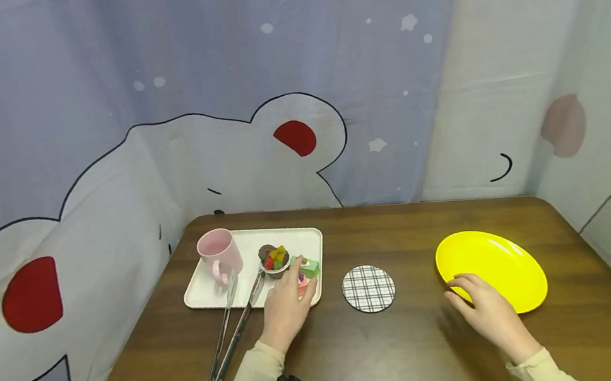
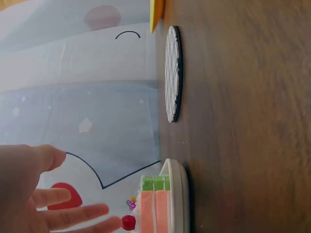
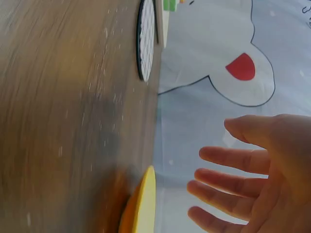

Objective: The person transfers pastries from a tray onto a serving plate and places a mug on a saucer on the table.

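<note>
My left hand hovers over the right end of a white tray, fingers spread and holding nothing. Close by its fingertips is a pink cake slice with a red cherry, partly hidden by the hand in the head view. Behind that sits a green cake slice. A small cup of fruit pieces lies left of them. On the right, my right hand hangs at the near left edge of a yellow plate; its fingers are parted and slightly bent, with nothing in them.
A pink mug stands at the tray's left end. Metal tongs lean on the tray's near edge, their joined end on the wooden table. Between the tray and plate lies a round checked coaster. Printed curtains enclose the table.
</note>
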The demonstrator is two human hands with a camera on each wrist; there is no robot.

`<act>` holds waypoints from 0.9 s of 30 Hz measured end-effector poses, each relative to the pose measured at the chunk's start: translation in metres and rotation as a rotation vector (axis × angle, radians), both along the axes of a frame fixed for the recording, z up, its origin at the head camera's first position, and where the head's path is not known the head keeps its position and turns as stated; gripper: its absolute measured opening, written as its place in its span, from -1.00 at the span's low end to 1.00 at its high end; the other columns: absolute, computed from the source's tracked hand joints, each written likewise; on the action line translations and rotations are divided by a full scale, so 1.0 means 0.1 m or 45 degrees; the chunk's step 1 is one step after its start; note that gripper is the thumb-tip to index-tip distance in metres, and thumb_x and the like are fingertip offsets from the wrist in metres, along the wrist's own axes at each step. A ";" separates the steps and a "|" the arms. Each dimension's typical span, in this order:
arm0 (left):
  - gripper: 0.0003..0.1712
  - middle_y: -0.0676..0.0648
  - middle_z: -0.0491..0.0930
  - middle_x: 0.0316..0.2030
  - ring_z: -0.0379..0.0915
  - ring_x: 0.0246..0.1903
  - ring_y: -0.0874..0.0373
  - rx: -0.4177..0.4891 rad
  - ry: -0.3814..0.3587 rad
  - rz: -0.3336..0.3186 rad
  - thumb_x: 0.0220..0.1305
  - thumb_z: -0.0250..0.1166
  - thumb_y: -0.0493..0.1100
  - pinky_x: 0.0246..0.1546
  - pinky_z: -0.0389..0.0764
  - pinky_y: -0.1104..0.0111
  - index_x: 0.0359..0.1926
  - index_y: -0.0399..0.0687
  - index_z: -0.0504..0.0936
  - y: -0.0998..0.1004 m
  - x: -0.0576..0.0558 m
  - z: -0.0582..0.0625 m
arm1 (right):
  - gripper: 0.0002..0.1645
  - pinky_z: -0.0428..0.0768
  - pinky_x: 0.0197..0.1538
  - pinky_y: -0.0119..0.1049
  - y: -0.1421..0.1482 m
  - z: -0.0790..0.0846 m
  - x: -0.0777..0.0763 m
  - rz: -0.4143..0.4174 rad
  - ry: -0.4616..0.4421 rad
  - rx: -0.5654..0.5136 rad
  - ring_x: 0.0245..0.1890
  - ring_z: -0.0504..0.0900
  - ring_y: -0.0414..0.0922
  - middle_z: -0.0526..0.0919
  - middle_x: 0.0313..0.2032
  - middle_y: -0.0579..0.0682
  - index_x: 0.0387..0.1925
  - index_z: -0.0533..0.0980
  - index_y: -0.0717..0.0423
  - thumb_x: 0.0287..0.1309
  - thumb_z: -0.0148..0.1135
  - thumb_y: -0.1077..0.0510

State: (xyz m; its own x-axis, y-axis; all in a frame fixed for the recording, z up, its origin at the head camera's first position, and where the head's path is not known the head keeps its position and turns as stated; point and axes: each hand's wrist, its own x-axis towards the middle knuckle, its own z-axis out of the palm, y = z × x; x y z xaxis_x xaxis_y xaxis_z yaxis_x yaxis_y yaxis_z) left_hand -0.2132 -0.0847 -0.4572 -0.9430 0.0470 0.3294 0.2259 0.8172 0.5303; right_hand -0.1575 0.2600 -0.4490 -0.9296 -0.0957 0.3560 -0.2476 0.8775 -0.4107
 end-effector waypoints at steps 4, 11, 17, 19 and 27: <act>-0.50 -0.16 0.70 -0.07 0.66 -0.17 -0.12 0.008 0.080 0.028 0.27 0.23 -0.02 -0.25 0.56 0.06 0.22 0.01 0.48 -0.01 0.02 -0.02 | -0.83 0.56 -0.04 0.05 -0.13 -0.03 -0.03 0.021 0.012 -0.010 -0.11 0.66 0.10 0.68 -0.16 0.09 -0.23 0.64 0.18 0.14 0.29 0.19; -0.67 -0.01 0.70 -0.37 0.64 -0.40 0.13 0.035 0.094 0.039 0.25 0.23 -0.10 -0.42 0.50 0.26 0.03 -0.04 0.58 -0.05 0.03 -0.03 | -0.91 0.58 -0.07 -0.01 -0.39 -0.07 -0.09 0.084 -0.032 -0.032 -0.15 0.68 0.03 0.70 -0.20 0.02 -0.30 0.65 0.12 0.15 0.29 0.21; -0.74 0.01 0.70 -0.39 0.64 -0.42 0.16 0.090 0.036 0.051 0.27 0.24 -0.09 -0.43 0.50 0.29 -0.06 -0.06 0.62 -0.10 0.08 -0.05 | -0.92 0.60 -0.12 -0.04 -0.62 -0.08 -0.10 0.122 -0.051 -0.046 -0.19 0.70 -0.01 0.70 -0.23 -0.03 -0.32 0.66 0.10 0.15 0.29 0.20; -0.75 -0.01 0.70 -0.40 0.63 -0.43 0.15 0.100 0.044 0.069 0.27 0.25 -0.11 -0.44 0.49 0.29 -0.07 -0.07 0.63 -0.14 0.08 -0.05 | -0.92 0.60 -0.13 -0.04 -0.68 -0.08 -0.11 0.136 -0.059 -0.055 -0.20 0.70 -0.01 0.70 -0.23 -0.03 -0.32 0.66 0.10 0.15 0.29 0.20; -0.73 -0.08 0.74 -0.32 0.67 -0.37 0.06 0.203 0.084 0.244 0.28 0.21 -0.11 -0.36 0.54 0.16 -0.05 -0.09 0.64 -0.52 0.05 0.12 | -0.96 0.59 -0.18 -0.12 -1.08 -0.07 -0.13 0.224 -0.019 -0.075 -0.27 0.69 -0.08 0.69 -0.31 -0.08 -0.42 0.64 0.05 0.12 0.31 0.20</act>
